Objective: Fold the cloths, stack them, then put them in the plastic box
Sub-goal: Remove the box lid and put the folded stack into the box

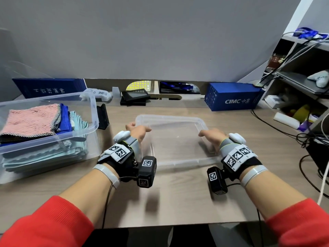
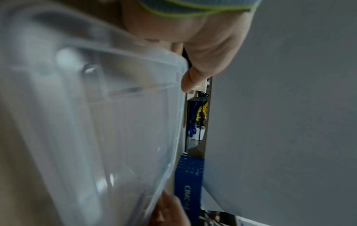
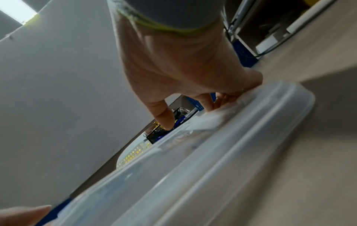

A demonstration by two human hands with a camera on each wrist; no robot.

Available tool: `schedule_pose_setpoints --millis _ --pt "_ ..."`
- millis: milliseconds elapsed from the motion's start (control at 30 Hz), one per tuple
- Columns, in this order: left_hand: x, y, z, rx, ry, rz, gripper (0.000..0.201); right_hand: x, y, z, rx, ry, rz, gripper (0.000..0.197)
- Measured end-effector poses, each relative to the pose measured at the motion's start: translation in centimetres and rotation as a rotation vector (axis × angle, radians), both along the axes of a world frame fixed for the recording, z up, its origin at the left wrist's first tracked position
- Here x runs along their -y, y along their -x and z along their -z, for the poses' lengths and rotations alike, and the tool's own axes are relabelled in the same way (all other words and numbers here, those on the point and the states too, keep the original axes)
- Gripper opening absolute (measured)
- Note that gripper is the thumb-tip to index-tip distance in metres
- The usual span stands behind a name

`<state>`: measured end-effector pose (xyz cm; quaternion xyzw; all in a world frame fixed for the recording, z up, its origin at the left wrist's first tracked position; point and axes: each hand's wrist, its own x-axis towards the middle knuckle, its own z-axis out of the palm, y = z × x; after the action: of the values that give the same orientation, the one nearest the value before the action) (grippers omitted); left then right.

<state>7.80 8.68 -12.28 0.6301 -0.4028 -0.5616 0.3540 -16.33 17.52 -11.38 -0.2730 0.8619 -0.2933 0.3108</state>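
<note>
A clear shallow plastic lid [image 1: 174,139] is in the middle of the wooden table, and both my hands hold it. My left hand [image 1: 138,131] grips its left edge, thumb [image 2: 191,82] against the rim [image 2: 115,122]. My right hand [image 1: 211,135] grips the right edge, with fingers [image 3: 222,99] curled on the rim [image 3: 212,160]. The lid looks slightly tilted and blurred. At the left stands the clear plastic box [image 1: 94,111] with folded cloths stacked inside: pink [image 1: 30,120] on top, then blue [image 1: 65,118] and teal [image 1: 78,122].
A blue CIMC carton [image 1: 233,97] and a black device [image 1: 134,98] stand along the back wall. A black stand [image 1: 103,116] sits beside the cloth box. Shelves [image 1: 302,77] and loose cables [image 1: 311,139] crowd the right side.
</note>
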Motion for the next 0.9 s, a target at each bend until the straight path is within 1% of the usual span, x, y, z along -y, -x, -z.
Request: schedule_pose_setpoints --millis 33,67,100,133,200,267,333,400,467,500,567,667,700,733,800,900 --pt "-0.4 0.1 -0.8 -0.131 0.019 -0.004 0.074 -0.1 0.2 0.0 0.065 0.02 0.017 0.041" --pt "-0.4 0.3 -1.3 -0.231 0.029 0.012 0.071 -0.2 0.4 -0.1 0.156 0.045 0.034 0.04" --pt "-0.4 0.4 -1.7 -0.285 0.055 0.052 0.073 -0.5 0.6 -0.3 0.24 0.066 0.053 0.038" --pt "-0.2 0.4 -2.3 -0.294 0.092 0.103 0.076 -0.7 0.8 -0.5 0.302 0.089 0.073 0.033" --pt "0.1 0.6 -3.6 -0.323 0.191 0.161 0.077 -1.0 1.2 -1.2 0.331 0.155 0.113 0.023" --pt "0.3 0.5 -5.5 -0.4 0.299 0.203 0.078 -1.0 1.5 -1.6 0.325 0.252 0.12 0.029" --pt "0.6 -0.4 -7.4 -0.432 0.407 0.187 0.074 -1.0 1.0 -2.3 0.385 0.405 0.109 0.024" --pt "1.2 -2.7 -9.3 -0.464 0.462 0.143 0.07 -0.5 -0.3 -2.7 0.417 0.526 0.077 0.018" --pt "1.5 -5.1 -11.1 -0.494 0.492 0.109 0.064 -0.1 -1.9 -3.5 0.439 0.597 0.004 0.006" --pt "1.7 -6.9 -11.8 -0.486 0.505 0.09 0.06 0.7 -3.1 -3.8 0.439 0.63 -0.036 0.008" --pt "2.0 -10.4 -12.6 -0.427 0.532 0.067 0.047 2.2 -5.9 -4.6 0.455 0.727 -0.078 0.019" --pt "2.2 -15.2 -12.8 -0.222 0.529 0.039 0.022 4.4 -10.1 -6.0 0.498 0.851 -0.115 0.02" --pt "2.0 -17.3 -12.8 -0.15 0.534 0.015 0.018 5.2 -12.2 -6.5 0.514 0.864 -0.147 0.022" --pt "1.9 -19.3 -12.6 -0.092 0.544 -0.013 0.016 5.9 -13.9 -6.8 0.524 0.861 -0.18 0.024" --pt "1.6 -23.1 -12.4 0.045 0.555 -0.091 0.019 7.5 -17.5 -7.0 0.53 0.824 -0.26 0.025" --pt "0.8 -28.1 -12.1 0.268 0.554 -0.267 0.027 9.0 -22.4 -7.3 0.441 0.764 -0.436 0.019"
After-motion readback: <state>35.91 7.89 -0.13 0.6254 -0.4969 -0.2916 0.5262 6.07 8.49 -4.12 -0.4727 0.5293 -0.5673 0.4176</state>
